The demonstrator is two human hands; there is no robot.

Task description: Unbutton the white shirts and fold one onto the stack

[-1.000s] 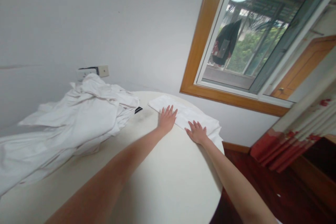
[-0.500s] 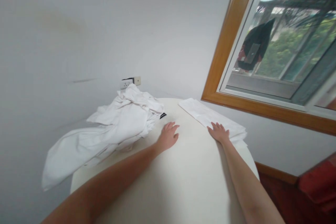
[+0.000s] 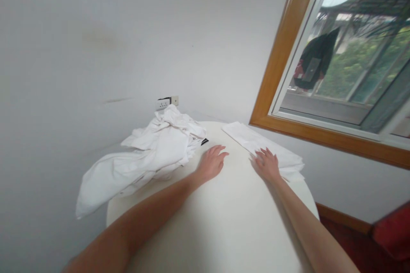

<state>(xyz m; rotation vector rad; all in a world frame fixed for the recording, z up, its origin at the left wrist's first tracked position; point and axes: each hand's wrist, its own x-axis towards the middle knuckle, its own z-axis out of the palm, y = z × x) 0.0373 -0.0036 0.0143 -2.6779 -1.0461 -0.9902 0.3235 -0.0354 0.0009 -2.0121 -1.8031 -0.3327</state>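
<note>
My left hand (image 3: 212,163) is over the middle of the white table (image 3: 224,217), fingers spread and holding nothing. Just beyond it to the left lies a crumpled heap of white cloth (image 3: 163,140), likely garments, with one long part hanging over the table's left edge. A small black-striped piece (image 3: 204,141) shows at the heap's right side. My right hand (image 3: 265,164), also with fingers apart, is at the near edge of a folded white cloth (image 3: 265,145) on the right. Whether its fingertips press on that cloth I cannot tell.
A pale wall (image 3: 208,51) stands right behind the table, with a power socket (image 3: 163,103) above the heap. To the right is a wood-framed window (image 3: 275,68). Something red (image 3: 392,230) is low at the far right.
My view has shifted a little, so the heap and table sit further right. My hands have come slightly closer together; both remain open.
</note>
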